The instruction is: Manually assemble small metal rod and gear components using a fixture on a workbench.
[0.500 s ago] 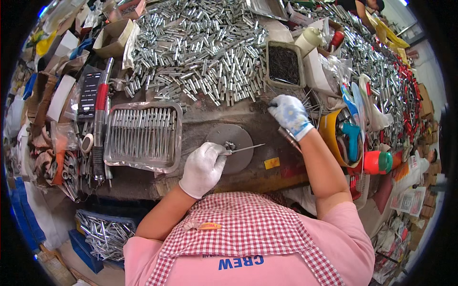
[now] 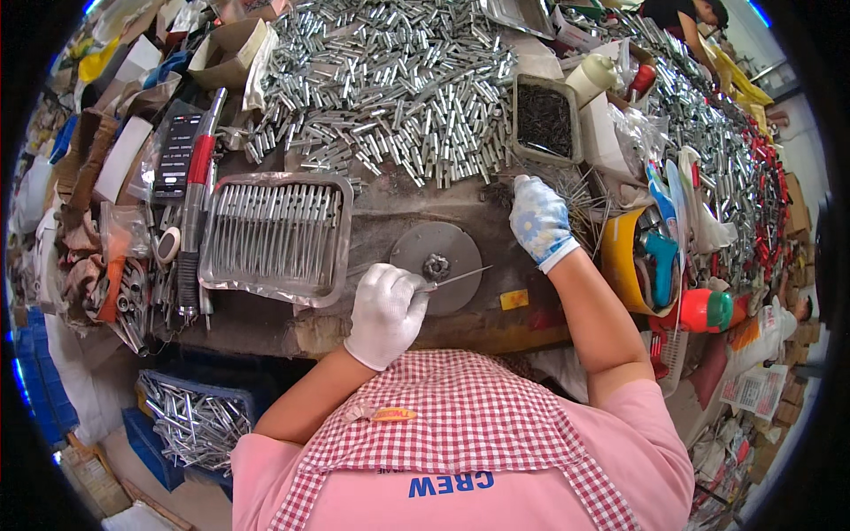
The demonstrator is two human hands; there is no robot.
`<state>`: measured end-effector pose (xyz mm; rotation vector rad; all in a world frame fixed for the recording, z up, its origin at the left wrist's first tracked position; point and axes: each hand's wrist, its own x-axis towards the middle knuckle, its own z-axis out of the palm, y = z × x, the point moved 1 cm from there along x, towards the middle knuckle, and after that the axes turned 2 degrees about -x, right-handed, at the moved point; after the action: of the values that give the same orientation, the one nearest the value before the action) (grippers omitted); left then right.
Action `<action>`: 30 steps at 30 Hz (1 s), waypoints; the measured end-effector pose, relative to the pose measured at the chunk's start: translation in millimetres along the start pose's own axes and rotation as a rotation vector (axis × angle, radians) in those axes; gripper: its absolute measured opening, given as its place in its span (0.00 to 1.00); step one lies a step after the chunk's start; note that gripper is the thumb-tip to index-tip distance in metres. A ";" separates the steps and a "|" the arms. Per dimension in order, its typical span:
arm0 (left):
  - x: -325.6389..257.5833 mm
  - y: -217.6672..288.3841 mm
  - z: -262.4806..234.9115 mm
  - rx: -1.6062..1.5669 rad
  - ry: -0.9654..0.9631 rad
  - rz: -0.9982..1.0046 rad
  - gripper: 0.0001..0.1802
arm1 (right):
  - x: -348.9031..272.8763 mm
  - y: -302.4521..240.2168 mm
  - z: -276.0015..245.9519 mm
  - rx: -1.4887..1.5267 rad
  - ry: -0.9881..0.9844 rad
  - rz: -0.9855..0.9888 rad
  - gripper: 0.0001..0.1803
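My left hand [image 2: 387,314], in a white knitted glove, is closed around the thick end of a slim metal rod [image 2: 465,276]. Its thin tip points right, across a round grey metal disc [image 2: 456,296] with a small raised fitting [image 2: 436,266] in its middle. My right hand [image 2: 542,221], in a blue and white flowered glove, reaches to the worktop beyond the disc. Its fingers are drawn together at small dark pins beside a bundle of thin rods [image 2: 580,202]; what they hold, if anything, is too small to make out.
A foil tray [image 2: 343,243] of similar rods lies left. Beyond spreads a heap of metal tubes [image 2: 381,80], with a tub [image 2: 574,146] of dark pins. Right stand a yellow container [image 2: 620,270] and red-green jar [image 2: 704,310]. A person [image 2: 677,22] works far right.
The dark cylindrical tool that showed beneath my right wrist is out of sight. My right fingers have drawn inward and the view has shifted slightly. My left hand keeps its rod.
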<state>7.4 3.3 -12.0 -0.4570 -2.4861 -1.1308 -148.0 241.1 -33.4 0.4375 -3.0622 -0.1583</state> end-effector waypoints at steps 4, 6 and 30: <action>-1.5 -1.1 2.5 0.016 0.019 0.018 0.10 | -3.2 1.3 -12.5 0.167 0.058 -0.035 0.06; -2.0 -1.1 3.3 0.024 0.017 0.020 0.10 | -5.3 3.2 -20.1 0.293 0.105 0.023 0.07; -4.4 -3.6 7.7 0.058 -0.023 -0.052 0.07 | -95.8 -70.0 -38.6 0.837 0.122 -0.433 0.10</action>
<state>8.1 6.3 -21.1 -0.3935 -2.5573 -1.0751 -34.5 197.5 -5.4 1.0718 -2.7119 1.1128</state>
